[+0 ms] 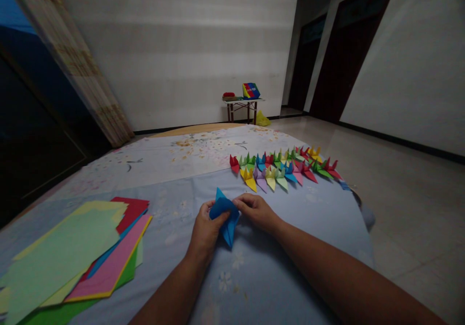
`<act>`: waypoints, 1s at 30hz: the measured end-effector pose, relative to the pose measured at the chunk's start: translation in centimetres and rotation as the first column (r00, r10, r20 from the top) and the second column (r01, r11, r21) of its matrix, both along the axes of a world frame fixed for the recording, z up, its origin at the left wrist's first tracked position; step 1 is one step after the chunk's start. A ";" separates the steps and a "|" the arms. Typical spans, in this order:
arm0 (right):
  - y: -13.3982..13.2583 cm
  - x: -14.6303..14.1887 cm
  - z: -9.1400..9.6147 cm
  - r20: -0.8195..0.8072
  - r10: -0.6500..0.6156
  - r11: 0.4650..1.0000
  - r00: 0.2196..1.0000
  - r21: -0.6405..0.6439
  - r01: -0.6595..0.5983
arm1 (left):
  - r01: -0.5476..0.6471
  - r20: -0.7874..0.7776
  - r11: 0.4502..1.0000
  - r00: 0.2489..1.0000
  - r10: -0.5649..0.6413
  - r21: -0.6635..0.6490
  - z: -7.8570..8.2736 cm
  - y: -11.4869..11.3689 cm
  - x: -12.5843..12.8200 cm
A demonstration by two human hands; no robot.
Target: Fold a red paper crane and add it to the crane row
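A partly folded piece of blue origami paper (228, 228) is held up above the cloth, with pointed ends at top and bottom. My left hand (207, 225) grips it from the left, thumb across its front. On its right edge, the fingers of my right hand (256, 211) are pinched together at the paper. Beyond my hands stand several folded paper cranes (271, 177) in rows, in yellow, purple, green, blue, pink and red. The far fingers of my left hand are hidden behind the paper.
To the left lies a stack of coloured paper sheets (69, 252), pale green on top. A pale blue flowered tablecloth (174, 223) covers the near part of the round table. Against the far wall, a small table (245, 101) bears a colourful box (251, 90). A yellow bag (262, 119) lies beside it.
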State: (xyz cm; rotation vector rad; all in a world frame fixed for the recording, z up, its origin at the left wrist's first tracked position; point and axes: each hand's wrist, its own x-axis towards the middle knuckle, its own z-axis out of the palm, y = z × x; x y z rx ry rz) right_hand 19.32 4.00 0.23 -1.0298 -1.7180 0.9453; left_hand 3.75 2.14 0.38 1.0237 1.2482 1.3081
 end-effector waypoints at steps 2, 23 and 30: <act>0.1 0.0 -0.2 0.005 0.005 1.000 1.000 -0.008 -0.005 | 0.000 -0.017 1.000 1.000 0.000 0.002 0.0 0.0 0.0; -0.9 -0.2 0.8 0.091 -0.013 0.991 0.996 0.133 0.001 | -0.072 -0.145 0.997 0.987 0.074 0.021 0.8 -0.3 0.0; -0.6 -0.2 0.3 0.100 -0.053 0.988 0.994 0.147 0.038 | -0.019 0.009 0.999 1.000 0.019 0.046 -0.1 0.3 -0.3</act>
